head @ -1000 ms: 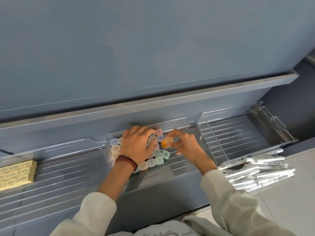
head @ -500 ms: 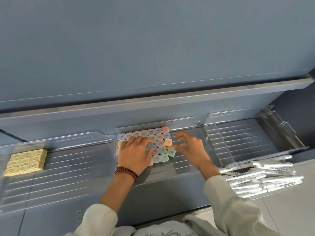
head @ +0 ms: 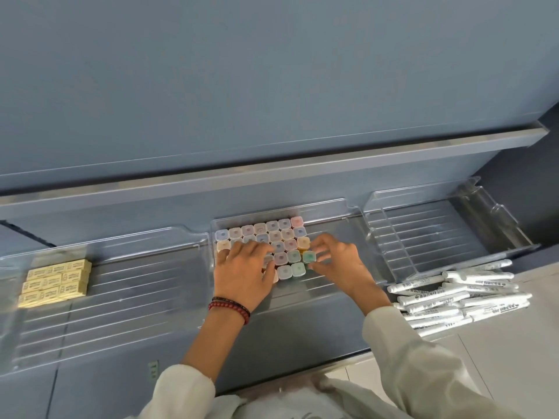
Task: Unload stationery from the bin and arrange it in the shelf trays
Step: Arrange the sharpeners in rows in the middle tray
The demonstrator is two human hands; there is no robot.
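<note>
rows of pastel capped boxes (head: 273,234) fill the middle tray's (head: 320,204) back left corner. the left hand (head: 242,273) lies flat on them, fingers spread; the right hand (head: 340,264) pinches a teal box (head: 309,257) nearer the tray's centre.

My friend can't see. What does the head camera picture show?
Two hands tidy a block of pastel boxes in the middle tray: the left hand lies flat on them, and the right hand pinches a green box at the block's right edge. Yellow blocks sit in the left tray, and white pens lie piled at the right.
</note>
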